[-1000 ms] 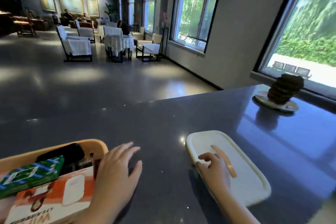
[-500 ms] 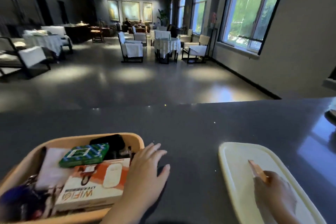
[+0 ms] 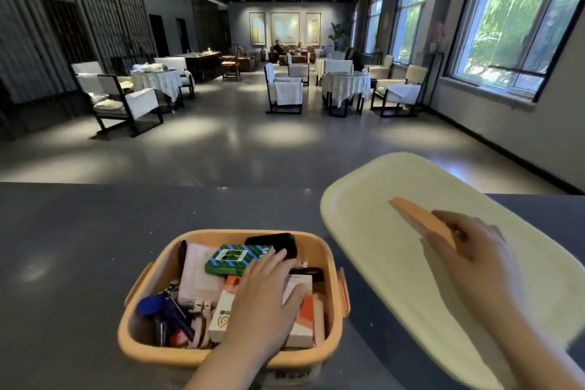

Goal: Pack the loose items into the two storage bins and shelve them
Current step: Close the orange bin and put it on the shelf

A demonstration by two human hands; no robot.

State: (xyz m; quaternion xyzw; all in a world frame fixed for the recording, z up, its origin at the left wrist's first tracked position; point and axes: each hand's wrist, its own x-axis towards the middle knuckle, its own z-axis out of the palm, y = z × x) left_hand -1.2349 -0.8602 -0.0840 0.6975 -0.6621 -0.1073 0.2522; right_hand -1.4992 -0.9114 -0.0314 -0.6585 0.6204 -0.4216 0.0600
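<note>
1. Step in hand, by judgement: closing the first packed bin. Orange storage bin [image 3: 330, 266] stood on the dark counter [image 3: 79, 247], near its front edge, already filled.
2. Held inside it: a green patterned box [image 3: 232, 260], a black case [image 3: 275, 242], a white packet [image 3: 198, 275], a bunch of keys with a blue fob [image 3: 148, 305], and an orange-and-white carton [image 3: 304, 320].
3. Left hand [image 3: 269, 294] lay flat on the contents, fingers straight and spread, pressing down and clasping nothing.
4. Cream lid [image 3: 373, 231] hung tilted just to the right of the bin, far edge raised clear of the counter, near edge low.
5. Right hand [image 3: 468, 250] clasped the lid's orange handle [image 3: 411, 215], fingers curled around its near end.
6. Second bin: nowhere in view, so whether filled or not cannot be told.
7. Next move, as judged: lift the left hand clear, swing the lid leftward, level it, line its rounded corners up with the rim, press it down evenly.
8. Worth checking first: whether the black case and green box sat below rim height; looked close, hard to tell.
9. Shelving still to come.
</note>
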